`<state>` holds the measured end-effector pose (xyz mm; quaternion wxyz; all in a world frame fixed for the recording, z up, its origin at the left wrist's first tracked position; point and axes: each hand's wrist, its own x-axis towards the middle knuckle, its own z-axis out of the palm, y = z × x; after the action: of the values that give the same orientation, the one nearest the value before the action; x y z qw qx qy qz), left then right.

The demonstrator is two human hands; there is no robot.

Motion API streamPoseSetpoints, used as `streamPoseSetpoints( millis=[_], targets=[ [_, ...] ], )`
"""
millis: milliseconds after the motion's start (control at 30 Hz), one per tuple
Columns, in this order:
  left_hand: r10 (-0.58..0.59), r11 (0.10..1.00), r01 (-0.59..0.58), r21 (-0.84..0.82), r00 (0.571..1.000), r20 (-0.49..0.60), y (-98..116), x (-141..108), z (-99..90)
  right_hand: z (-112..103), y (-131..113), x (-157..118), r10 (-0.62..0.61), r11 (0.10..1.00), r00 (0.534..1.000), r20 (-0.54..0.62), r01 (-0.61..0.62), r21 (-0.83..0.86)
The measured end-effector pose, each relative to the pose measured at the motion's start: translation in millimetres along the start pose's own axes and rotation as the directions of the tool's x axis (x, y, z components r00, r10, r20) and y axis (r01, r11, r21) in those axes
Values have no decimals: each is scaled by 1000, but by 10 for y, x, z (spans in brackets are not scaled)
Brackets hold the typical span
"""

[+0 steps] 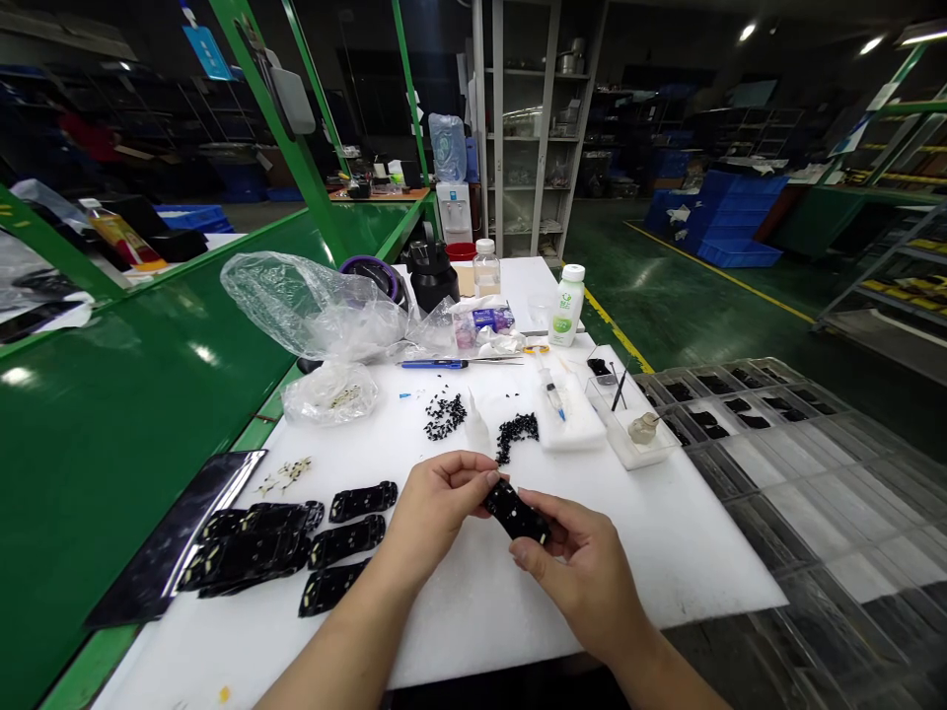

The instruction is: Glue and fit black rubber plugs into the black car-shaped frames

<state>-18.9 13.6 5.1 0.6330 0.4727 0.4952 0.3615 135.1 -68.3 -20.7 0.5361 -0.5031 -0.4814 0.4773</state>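
Observation:
A black car-shaped plastic part (516, 513) is held between both hands above the white table. My left hand (451, 498) pinches its upper left end with thumb and forefinger. My right hand (581, 557) grips its lower right end. Just beyond the hands are two loose piles of tiny black pieces (445, 417), (518, 430), with a small white dropper bottle (476, 426) between them. Similar black car parts (346, 540) lie in a column left of my left forearm, beside a larger stack (252, 547). Small cream-coloured pieces (285, 475) are scattered behind them.
A foam block (573, 429) with a syringe and a clear tray (642, 449) with a small jar stand at the right. Plastic bags (315, 306), a blue cutter (434, 364) and a white bottle (567, 306) lie or stand farther back. Divided trays (806, 473) are beyond the table's right edge.

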Motion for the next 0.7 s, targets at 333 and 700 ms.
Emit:
streamPoseSetpoints(
  millis=[333,700],
  targets=[
    [-58,997,61,-49,997,51,-59,31,-69,-21,23,-18,-2,1000,1000,28,2,30],
    [-105,991,110,-77,992,65,-41,31,-64,-52,38,-18,-56,998,998,39,55,24]
  ],
)
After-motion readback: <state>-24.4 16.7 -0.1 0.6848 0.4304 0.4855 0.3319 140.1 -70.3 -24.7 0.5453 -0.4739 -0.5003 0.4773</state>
